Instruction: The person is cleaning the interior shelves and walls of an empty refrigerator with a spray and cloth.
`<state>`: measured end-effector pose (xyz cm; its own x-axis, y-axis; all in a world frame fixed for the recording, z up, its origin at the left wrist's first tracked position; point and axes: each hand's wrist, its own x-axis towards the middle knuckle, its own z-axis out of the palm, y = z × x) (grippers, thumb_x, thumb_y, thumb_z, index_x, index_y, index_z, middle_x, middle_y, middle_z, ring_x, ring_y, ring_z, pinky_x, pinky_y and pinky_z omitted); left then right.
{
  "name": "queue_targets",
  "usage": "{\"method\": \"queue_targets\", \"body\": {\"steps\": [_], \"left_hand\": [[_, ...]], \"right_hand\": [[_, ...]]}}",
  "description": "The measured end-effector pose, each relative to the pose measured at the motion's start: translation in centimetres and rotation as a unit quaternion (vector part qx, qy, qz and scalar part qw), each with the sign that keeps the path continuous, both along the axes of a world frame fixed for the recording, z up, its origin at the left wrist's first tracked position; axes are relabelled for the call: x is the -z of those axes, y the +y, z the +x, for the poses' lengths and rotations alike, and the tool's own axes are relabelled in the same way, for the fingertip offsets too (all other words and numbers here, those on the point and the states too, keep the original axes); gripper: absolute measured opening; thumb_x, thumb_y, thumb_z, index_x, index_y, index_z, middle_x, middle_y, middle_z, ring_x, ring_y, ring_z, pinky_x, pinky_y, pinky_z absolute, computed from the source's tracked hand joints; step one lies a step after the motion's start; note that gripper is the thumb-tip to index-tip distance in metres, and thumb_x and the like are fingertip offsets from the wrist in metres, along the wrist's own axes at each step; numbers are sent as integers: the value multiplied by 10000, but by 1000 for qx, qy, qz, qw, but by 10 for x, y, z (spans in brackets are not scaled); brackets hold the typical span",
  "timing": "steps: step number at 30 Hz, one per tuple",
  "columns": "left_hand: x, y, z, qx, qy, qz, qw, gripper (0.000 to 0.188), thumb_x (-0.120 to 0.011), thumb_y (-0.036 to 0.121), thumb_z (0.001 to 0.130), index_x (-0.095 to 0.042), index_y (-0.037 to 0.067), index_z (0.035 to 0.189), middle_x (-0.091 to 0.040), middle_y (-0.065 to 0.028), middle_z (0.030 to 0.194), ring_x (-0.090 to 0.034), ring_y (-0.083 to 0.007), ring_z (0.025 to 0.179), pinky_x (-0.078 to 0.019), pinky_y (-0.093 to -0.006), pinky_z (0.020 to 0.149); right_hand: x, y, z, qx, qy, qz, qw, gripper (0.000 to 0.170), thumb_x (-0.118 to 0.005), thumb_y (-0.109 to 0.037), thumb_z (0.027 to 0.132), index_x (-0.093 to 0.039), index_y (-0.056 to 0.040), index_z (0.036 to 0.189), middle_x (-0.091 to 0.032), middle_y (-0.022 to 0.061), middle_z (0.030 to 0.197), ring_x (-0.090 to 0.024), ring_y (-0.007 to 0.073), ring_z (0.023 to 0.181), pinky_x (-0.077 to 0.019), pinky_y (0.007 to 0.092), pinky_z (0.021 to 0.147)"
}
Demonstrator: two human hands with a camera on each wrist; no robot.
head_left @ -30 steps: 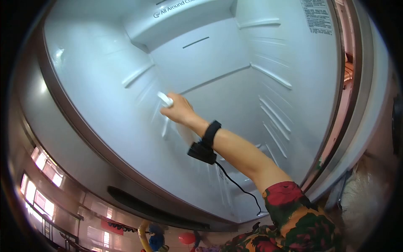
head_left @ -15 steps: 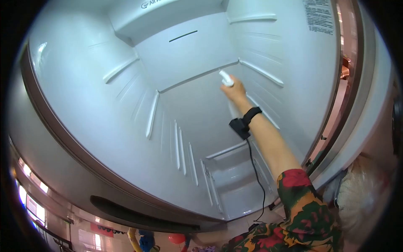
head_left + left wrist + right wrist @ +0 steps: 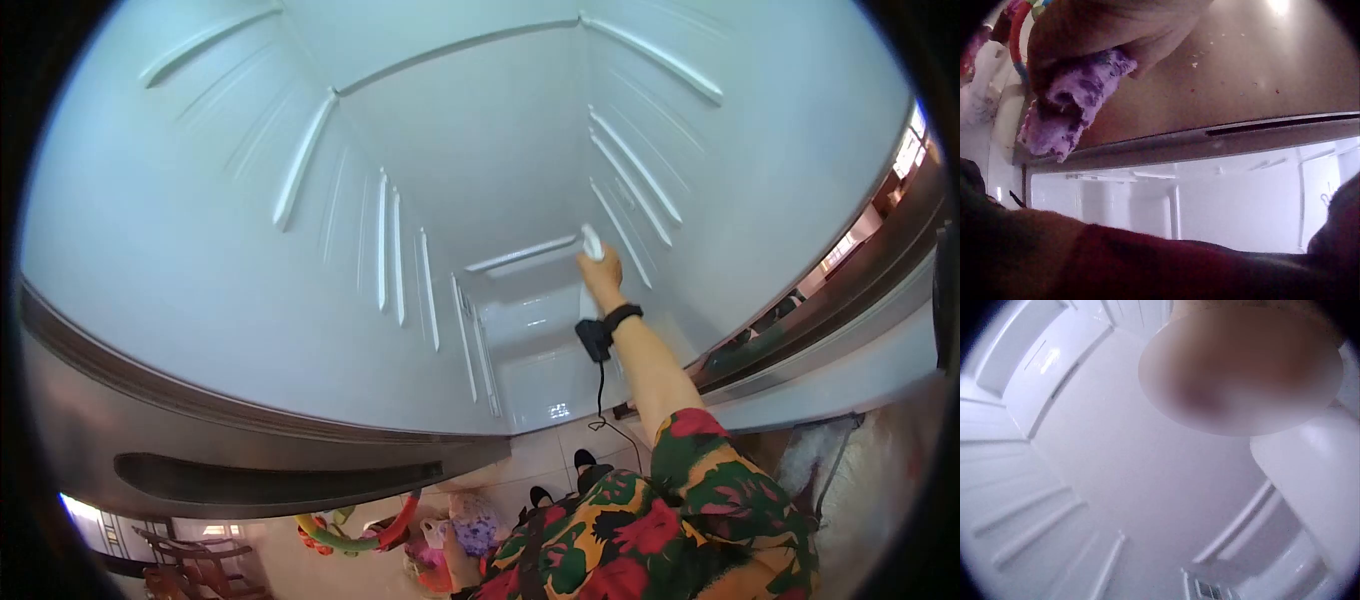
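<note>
Inside a refrigerator with bare shelf rails, my right hand (image 3: 603, 278) grips a white spray bottle (image 3: 592, 243) by its neck, near the lower right wall. In the right wrist view the bottle's pale body (image 3: 1307, 469) hangs below the hand, whose fingers are blurred over. Down by the bottom edge of the head view, my left hand (image 3: 460, 568) holds a purple patterned cloth (image 3: 476, 528). Close up in the left wrist view, the bunched cloth (image 3: 1079, 106) sticks out from the curled fingers, in front of the brownish door.
Ribbed rails (image 3: 400, 255) line both inner walls of the refrigerator. Its door (image 3: 250, 440) with a long dark handle recess swings out at the left. Colourful ring-shaped toys (image 3: 350, 540) and a wooden chair (image 3: 200, 560) stand on the floor behind. Clear plastic wrapping (image 3: 860, 470) lies at the right.
The right hand with the spray bottle has moved from the left wall across to the right side and lower. The head view has tilted down, bringing the left hand and cloth into sight.
</note>
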<state>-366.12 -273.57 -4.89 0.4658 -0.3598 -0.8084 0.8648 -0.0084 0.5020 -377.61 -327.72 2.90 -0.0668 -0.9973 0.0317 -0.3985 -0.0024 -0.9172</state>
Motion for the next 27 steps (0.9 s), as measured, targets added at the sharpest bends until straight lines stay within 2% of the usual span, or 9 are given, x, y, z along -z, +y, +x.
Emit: {"method": "queue_targets", "body": {"steps": [8,9,10,11,13,15,17,25,27], "left_hand": [[2,3,19,37,33,12,999,343,-435,267,917,-453,23,1158,-567,-112,1020,-591,-255,887,-516,-366,716],[6,7,24,190,-164,1,968,334,-445,263,914,-458,25,1149,-570,-108,1025,-596,-250,882,-518,-359,710],[8,15,25,327,-349,-14,878,326,-455,259,911,-463,26,1139,-574,-104,1031,-601,-245,877,-521,-353,704],[20,22,31,336,-341,-11,878,326,-455,259,911,-463,26,1139,-574,-104,1031,-601,-245,877,-521,-353,704],[45,27,51,115,-73,21,991,304,-471,240,904,-471,25,1119,-583,-104,1012,-607,-236,863,-513,-350,730],[45,36,56,126,-62,-5,990,303,-487,224,896,-477,10,1111,-589,-104,1004,-610,-228,852,-508,-346,745],[36,40,54,153,-81,51,983,256,-450,267,919,-503,38,1021,-594,-102,918,-610,-241,811,-514,-366,717],[24,32,-4,222,-65,35,972,319,-494,258,895,-460,32,1117,-587,-108,979,-611,-241,849,-526,-364,724],[4,19,-37,326,-85,13,941,325,-525,255,876,-452,60,1125,-580,-86,932,-615,-213,792,-534,-340,652]], "right_hand": [[77,144,16,-122,79,-52,988,361,-647,-242,641,-544,-59,934,-582,200,797,-569,362,764,-438,443,676],[75,161,13,-109,120,-37,986,353,-647,-247,640,-541,-63,921,-581,196,797,-568,366,772,-437,451,680],[67,173,5,-105,132,52,984,315,-629,-226,651,-568,-77,921,-592,181,852,-559,369,831,-446,446,713],[74,185,-4,-99,137,62,984,315,-629,-226,651,-568,-77,921,-592,181,852,-559,369,831,-446,446,713],[92,205,-29,-8,102,124,987,334,-634,-235,643,-569,-74,929,-593,179,842,-555,375,820,-445,447,721],[110,232,-55,7,160,112,981,355,-638,-212,649,-555,-70,964,-589,178,866,-548,379,837,-443,435,738],[132,259,-83,-27,118,-51,991,383,-638,-184,662,-525,-59,1005,-572,174,929,-535,371,882,-439,424,746],[137,372,-178,-153,172,-33,973,486,-680,-257,681,-516,-78,1101,-570,136,972,-513,328,969,-400,422,799],[128,402,-200,-226,213,-45,949,552,-723,-250,647,-512,-57,1119,-570,143,1014,-521,319,945,-428,410,776]]}}
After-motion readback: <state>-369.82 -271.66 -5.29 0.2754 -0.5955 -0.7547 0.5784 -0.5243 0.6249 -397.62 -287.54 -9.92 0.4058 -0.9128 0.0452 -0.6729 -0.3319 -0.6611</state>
